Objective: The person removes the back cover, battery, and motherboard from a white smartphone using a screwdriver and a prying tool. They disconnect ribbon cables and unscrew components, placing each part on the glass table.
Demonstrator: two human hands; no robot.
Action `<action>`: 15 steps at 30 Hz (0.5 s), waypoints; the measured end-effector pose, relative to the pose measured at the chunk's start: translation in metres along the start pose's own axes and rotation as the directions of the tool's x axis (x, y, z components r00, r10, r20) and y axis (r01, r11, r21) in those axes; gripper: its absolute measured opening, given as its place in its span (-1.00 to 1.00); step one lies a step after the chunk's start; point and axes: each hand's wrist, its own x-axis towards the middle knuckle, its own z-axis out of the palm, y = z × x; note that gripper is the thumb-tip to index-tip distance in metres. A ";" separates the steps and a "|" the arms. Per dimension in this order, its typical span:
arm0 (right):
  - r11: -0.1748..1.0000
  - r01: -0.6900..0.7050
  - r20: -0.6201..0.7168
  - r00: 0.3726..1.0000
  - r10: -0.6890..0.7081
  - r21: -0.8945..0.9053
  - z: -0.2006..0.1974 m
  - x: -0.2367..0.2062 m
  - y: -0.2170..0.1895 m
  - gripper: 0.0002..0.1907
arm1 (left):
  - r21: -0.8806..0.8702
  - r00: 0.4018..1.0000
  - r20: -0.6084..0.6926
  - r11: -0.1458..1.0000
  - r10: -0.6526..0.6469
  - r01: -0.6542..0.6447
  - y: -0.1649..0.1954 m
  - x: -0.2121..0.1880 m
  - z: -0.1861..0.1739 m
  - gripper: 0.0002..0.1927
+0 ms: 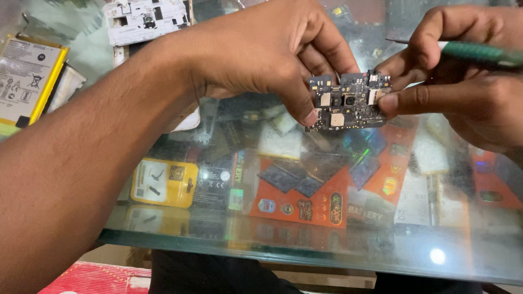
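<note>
Both hands are up over the glass counter (pixel 283 247), sharing one small dark circuit board (pixel 348 102) between them. The left hand (pixel 261 51) comes in from the near left, its forearm crossing most of the view. Its fingers are curled tight, and the thumb (pixel 302 106) presses the board's left edge from the front while the bent fingers close in behind it: a firm pinch, with no gap to speak of.

The right hand (pixel 468 81) takes the board's opposite side. Its thumb (pixel 414 98) lies flat against the right edge, and the forefinger hooks over the top corner, so this hand is pinching the board too. The same hand also has a slim green-handled tool (pixel 479 53) tucked under the forefinger, lying roughly level and running off to the right. Its tip is hidden behind the fingers, so I cannot tell whether it touches the board.

The board hangs clear of the glass, held upright and facing the camera, its small metal shields and a round camera part showing.

Under the glass lie orange and yellow packets. On the counter at far left rests a flat battery (pixel 27 76) with a yellow rim, and further back a white phone frame (pixel 144 19).
</note>
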 end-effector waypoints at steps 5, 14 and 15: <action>1.000 0.001 -0.062 0.998 -0.001 0.001 0.008 0.001 -0.009 -0.64 | -0.098 0.998 -0.061 0.995 -0.004 -0.002 -0.001 -0.002 0.001 -0.55; 0.998 -0.017 -0.234 0.972 0.002 -0.062 0.011 0.000 -0.012 -0.63 | 0.102 0.964 -0.261 0.993 -0.038 0.067 -0.002 -0.003 0.013 -0.53; 0.994 0.001 -0.224 0.974 -0.026 -0.113 0.011 -0.001 -0.012 -0.62 | 0.187 0.959 -0.283 0.981 0.008 0.047 -0.002 -0.004 0.015 -0.56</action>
